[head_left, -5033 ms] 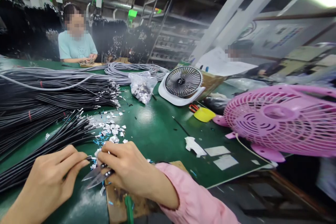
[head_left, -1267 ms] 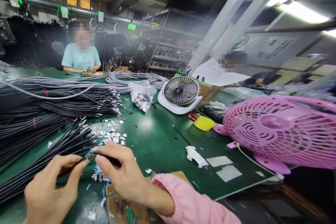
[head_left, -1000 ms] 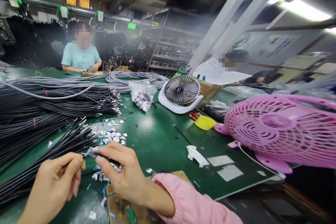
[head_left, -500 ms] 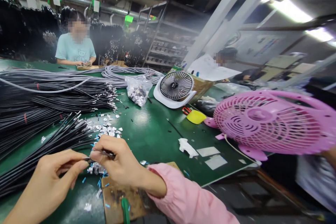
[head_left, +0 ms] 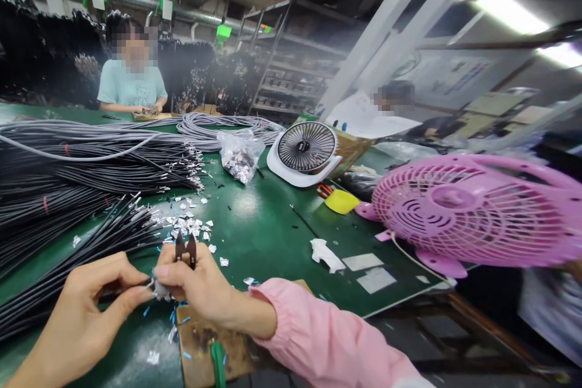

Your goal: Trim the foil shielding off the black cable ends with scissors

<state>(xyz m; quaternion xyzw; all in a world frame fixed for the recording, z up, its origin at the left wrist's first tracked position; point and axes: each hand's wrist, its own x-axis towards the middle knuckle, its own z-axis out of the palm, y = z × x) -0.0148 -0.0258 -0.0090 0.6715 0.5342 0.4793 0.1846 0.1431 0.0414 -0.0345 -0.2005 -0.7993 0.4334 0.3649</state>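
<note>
My left hand (head_left: 88, 309) pinches the end of a thin cable (head_left: 150, 284) between thumb and forefinger. Close against it, the thumb and fingertips of my right hand (head_left: 202, 291) are closed at the same cable end, where a greyish-silver bit shows. A pair of small dark snips (head_left: 185, 251) is tucked in my right hand, its blades pointing up and apart. Black cables (head_left: 91, 254) with stripped ends lie beside my left hand. Silver foil scraps (head_left: 186, 221) are scattered just beyond both hands. Under my right wrist sits a worn wooden board (head_left: 197, 348) with a green-handled tool (head_left: 218, 364).
More black and grey cable bundles (head_left: 91, 160) lie at the left. A plastic bag of foil bits (head_left: 240, 160), a white fan (head_left: 304, 154), a yellow piece (head_left: 341, 201) and a pink fan (head_left: 454, 212) stand on the green table (head_left: 264, 224). Across it sits a person (head_left: 131, 85).
My right hand has turned, so the snips now point upward with their blades showing. Its fingertips have stayed by the cable end. My left hand has hardly moved.
</note>
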